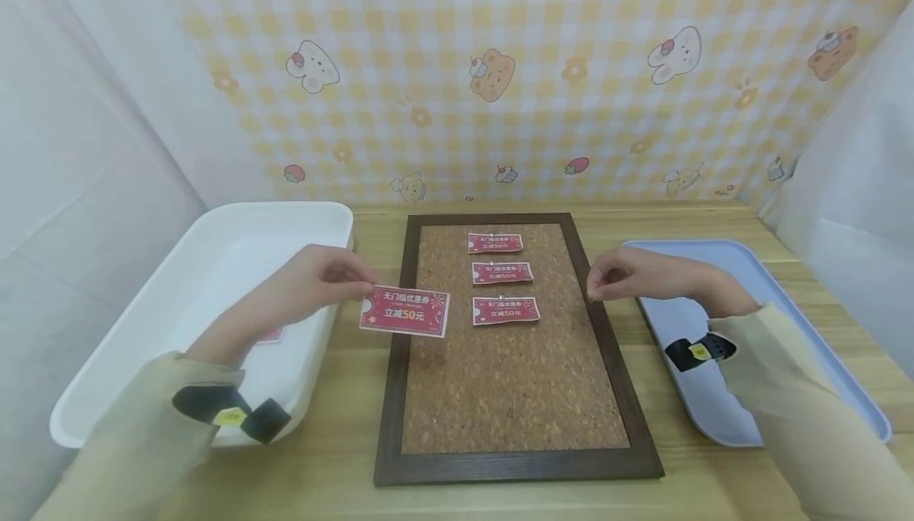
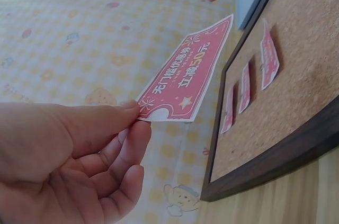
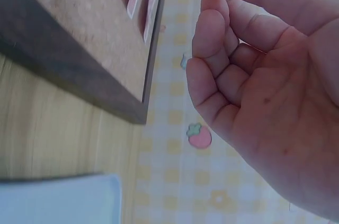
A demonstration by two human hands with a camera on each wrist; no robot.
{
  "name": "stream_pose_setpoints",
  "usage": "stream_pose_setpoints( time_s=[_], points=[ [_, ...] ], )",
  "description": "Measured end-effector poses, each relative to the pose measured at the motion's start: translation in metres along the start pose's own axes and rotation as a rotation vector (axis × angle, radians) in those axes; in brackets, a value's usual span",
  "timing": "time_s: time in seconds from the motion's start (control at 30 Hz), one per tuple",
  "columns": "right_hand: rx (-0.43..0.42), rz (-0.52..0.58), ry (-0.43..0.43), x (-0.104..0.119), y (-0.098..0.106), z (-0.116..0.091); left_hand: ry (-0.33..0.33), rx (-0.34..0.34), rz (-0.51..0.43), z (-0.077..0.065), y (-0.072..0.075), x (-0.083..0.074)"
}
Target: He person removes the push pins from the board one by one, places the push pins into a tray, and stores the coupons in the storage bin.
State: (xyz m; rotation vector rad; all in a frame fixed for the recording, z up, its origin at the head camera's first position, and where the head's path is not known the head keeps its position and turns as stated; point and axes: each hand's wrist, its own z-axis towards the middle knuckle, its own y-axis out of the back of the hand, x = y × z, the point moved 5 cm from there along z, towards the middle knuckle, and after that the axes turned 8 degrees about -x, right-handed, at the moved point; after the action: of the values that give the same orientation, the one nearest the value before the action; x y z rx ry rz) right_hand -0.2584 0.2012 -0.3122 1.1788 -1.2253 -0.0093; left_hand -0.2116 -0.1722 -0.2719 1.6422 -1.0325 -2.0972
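My left hand (image 1: 324, 273) pinches a red paper coupon (image 1: 405, 312) by its left end, between thumb and fingertips, over the left frame edge of the cork board (image 1: 514, 394). Three matching coupons are fixed one below another on the board's upper half: a top one (image 1: 495, 243), a middle one (image 1: 502, 273) and a lower one (image 1: 505, 311). My right hand (image 1: 646, 273) hovers at the board's right edge, fingers curled and thumb meeting the index finger. No object shows at its fingertips, in the right wrist view (image 3: 265, 70) either.
A deep white tub (image 1: 236, 227) stands left of the board, with part of another coupon (image 1: 271, 336) inside. A shallow blue tray (image 1: 721, 394) lies at the right, partly under my right arm. Behind the wooden table (image 1: 343, 426) hangs a yellow checked cloth (image 1: 428, 69).
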Motion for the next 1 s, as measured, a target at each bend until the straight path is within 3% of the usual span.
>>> stream_pose_setpoints(
  time_s=[0.33, 0.73, 1.0],
  points=[
    [-0.073, 0.006, 0.001, -0.018, 0.015, -0.023, 0.034, -0.068, 0.078, -0.008, 0.024, 0.017],
    [-0.185, -0.047, -0.131, -0.046, 0.034, -0.050, 0.104, -0.097, 0.194, -0.023, 0.052, 0.043],
    [-0.242, -0.063, -0.220, -0.062, 0.041, -0.067, 0.160, -0.090, 0.209, -0.032, 0.066, 0.062]
  ],
)
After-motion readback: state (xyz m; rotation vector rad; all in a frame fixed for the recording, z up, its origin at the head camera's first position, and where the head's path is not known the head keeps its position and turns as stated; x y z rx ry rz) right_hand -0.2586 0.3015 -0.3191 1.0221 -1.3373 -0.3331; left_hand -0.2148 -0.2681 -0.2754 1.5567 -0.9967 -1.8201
